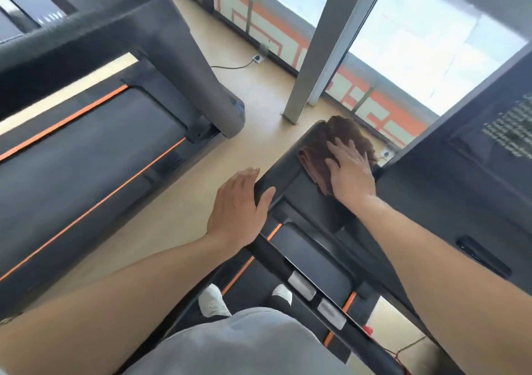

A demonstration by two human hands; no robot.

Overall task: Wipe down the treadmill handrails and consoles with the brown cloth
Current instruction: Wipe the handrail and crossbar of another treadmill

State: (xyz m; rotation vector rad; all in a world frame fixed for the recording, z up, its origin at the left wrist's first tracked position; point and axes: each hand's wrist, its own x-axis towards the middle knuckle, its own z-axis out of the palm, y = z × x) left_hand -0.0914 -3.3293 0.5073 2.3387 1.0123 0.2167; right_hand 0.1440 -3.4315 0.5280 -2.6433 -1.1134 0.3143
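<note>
A folded brown cloth (322, 144) lies on the left arm of the black treadmill console (299, 184) in front of me. My right hand (349, 170) lies flat on the cloth with fingers straight, pressing it onto the console. My left hand (239, 205) grips the console's left edge, the fingers down its outer side and the thumb over the top. A black handrail (276, 259) runs back from that edge toward me. The console's dark panel (475, 173) rises to the right.
A second treadmill (86, 133) with orange stripes stands to the left across a strip of beige floor (184, 210). A grey pillar (325, 46) and windows stand ahead. My white shoes (213, 300) are on the belt below. Silver grip plates (302, 284) sit on a crossbar.
</note>
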